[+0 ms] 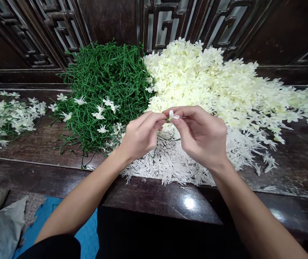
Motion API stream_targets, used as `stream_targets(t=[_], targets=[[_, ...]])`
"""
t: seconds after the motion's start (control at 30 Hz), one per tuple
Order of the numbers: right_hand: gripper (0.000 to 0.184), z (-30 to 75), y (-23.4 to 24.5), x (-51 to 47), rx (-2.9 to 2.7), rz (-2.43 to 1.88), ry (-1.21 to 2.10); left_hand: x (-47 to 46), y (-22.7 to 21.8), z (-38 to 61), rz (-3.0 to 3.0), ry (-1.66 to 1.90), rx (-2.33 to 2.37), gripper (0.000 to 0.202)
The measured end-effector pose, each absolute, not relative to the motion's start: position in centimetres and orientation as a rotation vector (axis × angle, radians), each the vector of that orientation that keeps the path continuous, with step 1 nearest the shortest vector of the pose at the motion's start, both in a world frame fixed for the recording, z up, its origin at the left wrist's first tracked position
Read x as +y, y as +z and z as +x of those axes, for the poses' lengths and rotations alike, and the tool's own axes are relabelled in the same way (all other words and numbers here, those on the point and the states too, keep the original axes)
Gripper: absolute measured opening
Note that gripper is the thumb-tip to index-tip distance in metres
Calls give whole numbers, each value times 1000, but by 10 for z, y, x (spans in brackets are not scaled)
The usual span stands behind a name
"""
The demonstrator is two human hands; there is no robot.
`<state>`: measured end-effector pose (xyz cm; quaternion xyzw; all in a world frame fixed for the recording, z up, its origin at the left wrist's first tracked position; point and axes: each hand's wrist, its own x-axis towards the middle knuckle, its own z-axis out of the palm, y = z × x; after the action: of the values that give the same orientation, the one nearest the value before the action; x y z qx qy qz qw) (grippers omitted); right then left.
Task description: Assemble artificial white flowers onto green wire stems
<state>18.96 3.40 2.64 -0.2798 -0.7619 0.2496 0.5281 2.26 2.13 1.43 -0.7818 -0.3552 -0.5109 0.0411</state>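
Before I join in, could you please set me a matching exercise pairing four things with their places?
1. Green stem pile
2. White spiky pile
3. Small white flower
4. White-flowered sprig cluster

A. Held between left hand and right hand
B. At the far left
C. In front of the cream petal pile
D. Just left of that pile

Pairs: 1-D, 2-C, 3-A, 4-B

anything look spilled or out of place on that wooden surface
Slightly: some white strands lie loose to the right of the main strand pile, outside its edge, and a few white flowers sit on the green stem heap, breaking the otherwise sorted layout. Nothing looks clearly damaged.
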Motion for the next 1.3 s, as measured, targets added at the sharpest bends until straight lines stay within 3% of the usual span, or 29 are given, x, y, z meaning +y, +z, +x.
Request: stream_targets(t=[1.07,1.3], targets=[[21,186,13,29,-1813,-672,284,19,12,23,-2353,-1586,-1065,20],[7,178,10,38,-1636,-681,421,22,16,33,-2462,-2136,-1272,8]])
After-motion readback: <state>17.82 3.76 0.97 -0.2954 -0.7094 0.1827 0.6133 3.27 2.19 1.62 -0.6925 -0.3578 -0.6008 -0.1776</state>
